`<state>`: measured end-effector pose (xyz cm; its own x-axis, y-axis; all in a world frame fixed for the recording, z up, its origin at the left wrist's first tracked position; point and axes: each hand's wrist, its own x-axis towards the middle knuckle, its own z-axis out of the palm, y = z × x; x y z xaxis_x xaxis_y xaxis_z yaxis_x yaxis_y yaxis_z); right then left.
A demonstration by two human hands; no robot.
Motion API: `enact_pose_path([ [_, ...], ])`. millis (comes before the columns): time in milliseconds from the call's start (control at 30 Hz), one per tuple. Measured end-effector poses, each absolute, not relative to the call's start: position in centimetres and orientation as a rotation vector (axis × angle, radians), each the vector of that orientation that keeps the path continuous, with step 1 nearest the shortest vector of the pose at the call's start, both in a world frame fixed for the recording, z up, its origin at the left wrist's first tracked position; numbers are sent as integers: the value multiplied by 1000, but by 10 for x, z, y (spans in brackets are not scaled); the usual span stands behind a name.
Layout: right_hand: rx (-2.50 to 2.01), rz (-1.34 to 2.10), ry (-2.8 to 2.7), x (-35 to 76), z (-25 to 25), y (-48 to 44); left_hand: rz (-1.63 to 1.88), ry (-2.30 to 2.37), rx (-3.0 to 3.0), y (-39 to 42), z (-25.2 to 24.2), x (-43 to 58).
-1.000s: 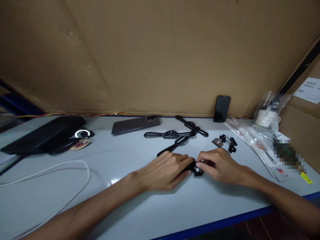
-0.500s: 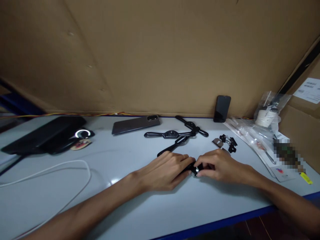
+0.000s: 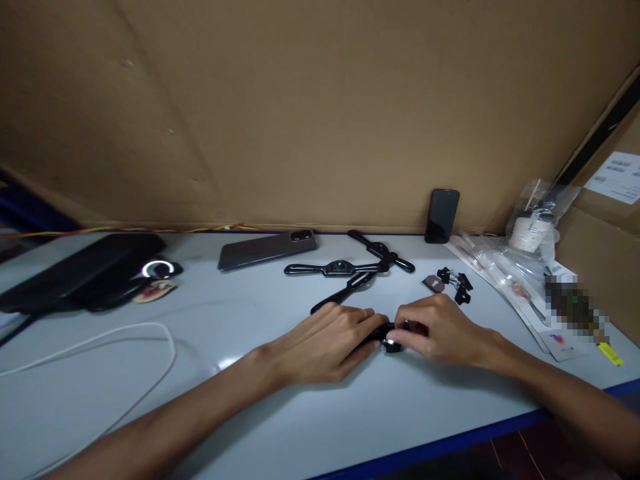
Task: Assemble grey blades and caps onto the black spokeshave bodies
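Note:
My left hand [image 3: 345, 340] is closed around one end of a black spokeshave [image 3: 385, 331] and keeps it low over the table; the fingers hide most of that handle. At the tool's middle, the thumb and forefinger of my right hand [image 3: 435, 330] pinch at a small shiny silver screw [image 3: 391, 342]. Just beyond my hands, several more black spokeshaves [image 3: 337, 269] lie crossed over each other. Beside my right hand is a flat brown-grey blade [image 3: 433, 284] with a slot, and next to it a cluster of small black metal caps [image 3: 463, 294].
A grey phone [image 3: 267, 250] lies at the back, and a dark phone [image 3: 443, 215] leans on the cardboard wall. Plastic packets [image 3: 520, 300] and a bagged white cup [image 3: 531, 230] are at the right. A black case [image 3: 85, 273] and white cable [image 3: 167, 330] are at the left.
My right thumb and fingers have shifted slightly around the silver screw, showing more of the spokeshave's middle. My left hand keeps its hold. The whole view has shifted a little.

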<state>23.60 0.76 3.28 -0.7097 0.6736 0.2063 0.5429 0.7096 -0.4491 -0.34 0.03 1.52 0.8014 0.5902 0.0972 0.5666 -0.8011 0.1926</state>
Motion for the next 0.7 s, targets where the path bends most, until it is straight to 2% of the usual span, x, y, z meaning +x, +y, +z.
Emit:
enact_pose_path([
  [267, -928, 402, -2688, 229, 35, -3, 186, 937, 2853, 0, 17, -2],
  [533, -785, 617, -2688, 235, 34, 1, 224, 910, 2843, 0, 15, -3],
  [700, -1002, 514, -2559, 231, 36, -3, 237, 905, 2855, 1, 14, -4],
])
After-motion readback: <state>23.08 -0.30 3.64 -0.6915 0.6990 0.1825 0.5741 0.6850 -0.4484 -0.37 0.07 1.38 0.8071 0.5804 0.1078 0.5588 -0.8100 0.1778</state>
